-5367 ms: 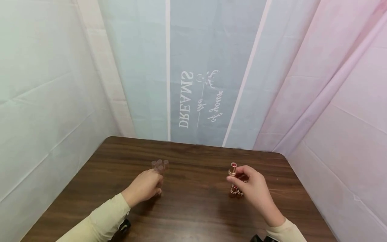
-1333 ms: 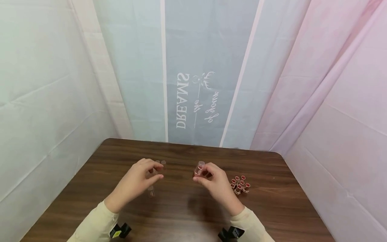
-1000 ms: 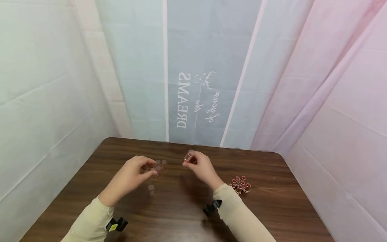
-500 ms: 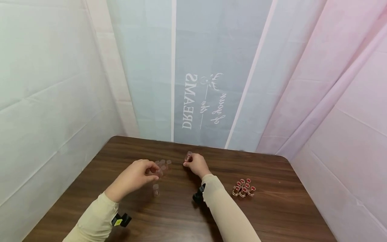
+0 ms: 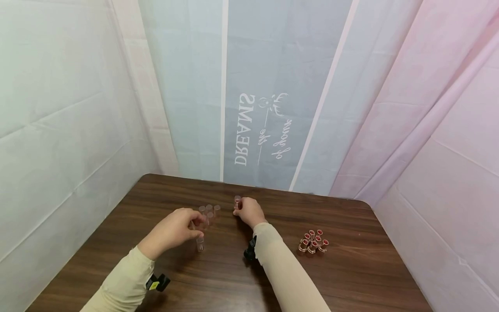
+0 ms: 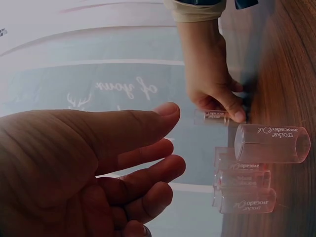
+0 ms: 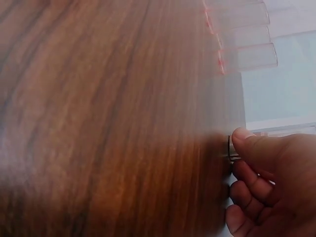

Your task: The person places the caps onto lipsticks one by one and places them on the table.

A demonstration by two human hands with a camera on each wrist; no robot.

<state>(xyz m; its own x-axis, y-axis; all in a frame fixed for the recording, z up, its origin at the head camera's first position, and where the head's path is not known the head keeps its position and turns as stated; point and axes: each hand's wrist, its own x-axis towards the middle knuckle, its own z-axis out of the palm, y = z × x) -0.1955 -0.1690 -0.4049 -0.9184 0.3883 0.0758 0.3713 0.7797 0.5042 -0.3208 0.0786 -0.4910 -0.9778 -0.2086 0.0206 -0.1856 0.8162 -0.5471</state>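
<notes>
My right hand [image 5: 251, 213] pinches a small lipstick tube [image 5: 237, 202] under a clear cap, upright near the table's far side. In the right wrist view, thumb and fingertips close round its lower end, right at the wood. My left hand [image 5: 171, 229] hovers, thumb and fingers apart and slightly bent, with nothing between them in the left wrist view. Just beyond its fingertips several clear pinkish caps [image 5: 209, 215] stand in a cluster, partly hidden by the hand. One separate cap [image 6: 274, 143], printed "avocado oil", stands closer to me.
Several uncapped lipsticks [image 5: 313, 242] with red tops and gold bases stand grouped on the right of the dark wooden table [image 5: 234, 277]. A blue-grey cloth [image 5: 280, 52] with mirrored lettering hangs behind the far edge, with pale cloth walls on both sides.
My right hand took a lipstick from the right group, then carried it, capped, leftward and away to the far side, lowering it upright. My left hand stayed near the caps, fingers spread.
</notes>
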